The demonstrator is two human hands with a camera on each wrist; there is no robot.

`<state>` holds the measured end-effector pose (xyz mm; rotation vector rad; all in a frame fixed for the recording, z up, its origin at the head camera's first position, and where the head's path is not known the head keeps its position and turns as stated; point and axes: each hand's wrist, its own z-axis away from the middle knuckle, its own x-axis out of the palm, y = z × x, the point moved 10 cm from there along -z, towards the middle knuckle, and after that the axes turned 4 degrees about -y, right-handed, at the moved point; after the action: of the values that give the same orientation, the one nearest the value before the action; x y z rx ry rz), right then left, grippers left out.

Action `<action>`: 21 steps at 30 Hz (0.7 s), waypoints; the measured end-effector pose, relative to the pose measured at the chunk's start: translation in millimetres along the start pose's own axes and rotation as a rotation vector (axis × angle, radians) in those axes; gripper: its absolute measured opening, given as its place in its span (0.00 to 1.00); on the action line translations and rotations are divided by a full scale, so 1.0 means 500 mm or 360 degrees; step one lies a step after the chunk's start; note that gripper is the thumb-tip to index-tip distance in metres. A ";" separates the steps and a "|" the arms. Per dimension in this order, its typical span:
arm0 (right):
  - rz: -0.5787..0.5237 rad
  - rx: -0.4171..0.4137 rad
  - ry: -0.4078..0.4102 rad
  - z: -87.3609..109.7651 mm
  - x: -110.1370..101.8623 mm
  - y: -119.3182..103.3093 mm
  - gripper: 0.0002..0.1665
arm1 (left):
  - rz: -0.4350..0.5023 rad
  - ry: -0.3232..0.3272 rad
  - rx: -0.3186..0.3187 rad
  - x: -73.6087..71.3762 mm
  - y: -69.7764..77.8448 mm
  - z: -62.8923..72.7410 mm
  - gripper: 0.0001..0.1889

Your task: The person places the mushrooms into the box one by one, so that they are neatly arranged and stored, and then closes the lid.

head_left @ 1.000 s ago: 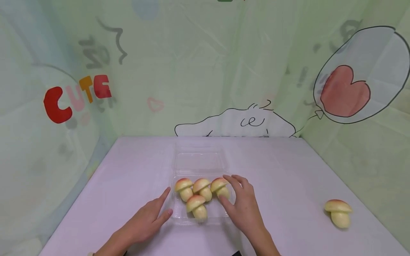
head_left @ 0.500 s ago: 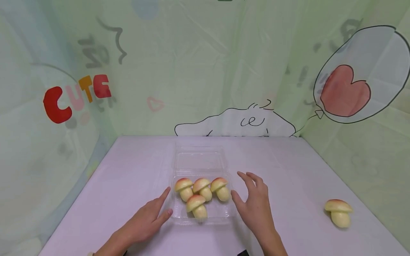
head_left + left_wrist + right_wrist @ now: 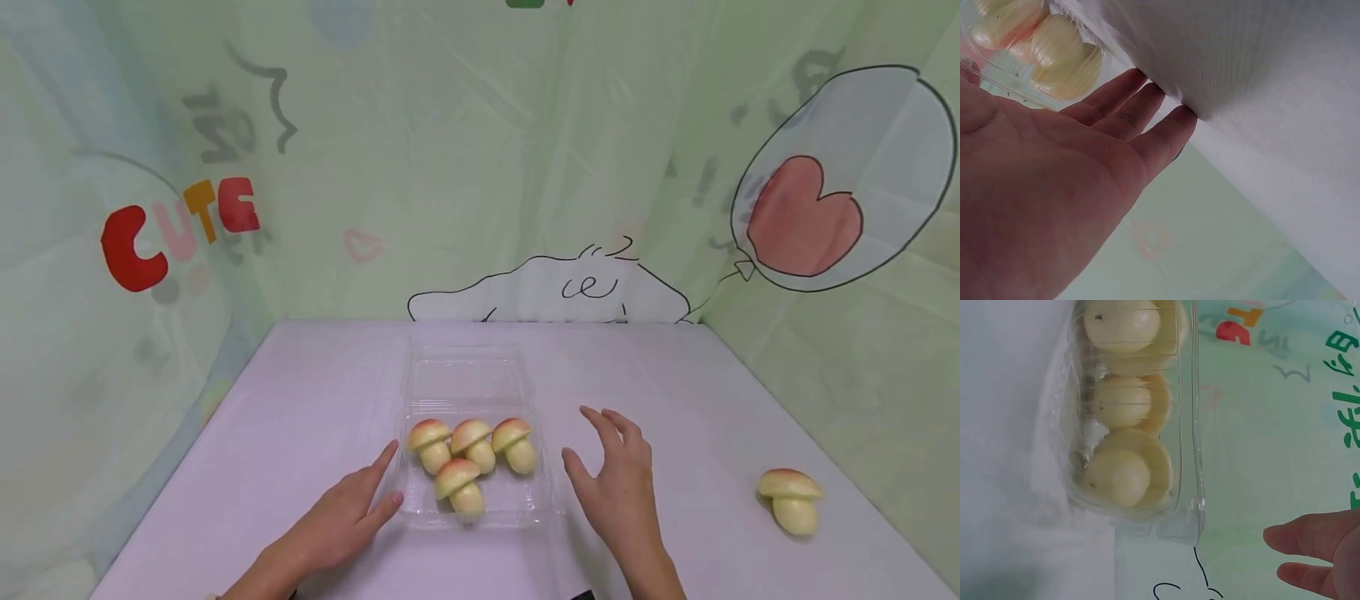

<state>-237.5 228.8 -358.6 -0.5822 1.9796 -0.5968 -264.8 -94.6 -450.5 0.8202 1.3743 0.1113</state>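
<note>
Several mushroom-shaped pieces [image 3: 467, 493], pale yellow with reddish caps, lie in a clear hinged plastic container [image 3: 517, 502]; its lid [image 3: 467, 380] is laid back on the far side. My left hand [image 3: 341, 512] is at the container's left edge, fingers extended; in the left wrist view those fingertips [image 3: 1182, 119] touch the white tabletop. To the right of the container, my right hand [image 3: 618, 483] hovers with thumb and fingers spread, holding nothing. Through the clear wall in the right wrist view, the rounded stem ends [image 3: 1121, 478] show in a row.
Another mushroom-shaped piece [image 3: 792, 502] lies by itself on the white table [image 3: 675, 392], near its right edge. Printed pale green curtains [image 3: 480, 167] enclose the table at the back and both sides.
My right hand has drawn away to the right from the rightmost mushroom-shaped piece in the container, which stays in place. The left hand keeps its position at the left edge.
</note>
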 end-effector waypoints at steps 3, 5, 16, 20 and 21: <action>0.0010 0.0022 0.0033 -0.002 -0.011 0.011 0.33 | 0.0000 0.0007 -0.0005 0.003 -0.002 -0.001 0.37; 0.0026 0.0036 0.0056 -0.003 -0.018 0.019 0.33 | 0.0006 0.0011 -0.0012 0.002 -0.002 0.000 0.37; 0.0070 0.0158 0.0076 -0.014 -0.047 0.060 0.33 | -0.0011 0.0000 0.0006 -0.001 0.002 0.003 0.37; 0.0076 0.0209 0.0083 -0.018 -0.067 0.081 0.34 | -0.0004 -0.0004 0.0012 -0.001 0.002 0.002 0.37; 0.0078 0.0222 0.0088 -0.018 -0.073 0.086 0.34 | -0.0003 -0.0005 0.0013 -0.002 0.003 0.002 0.37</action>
<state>-236.6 286.0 -357.7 -0.4341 1.9796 -0.7209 -263.4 -94.5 -449.1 0.8259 1.3732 0.1030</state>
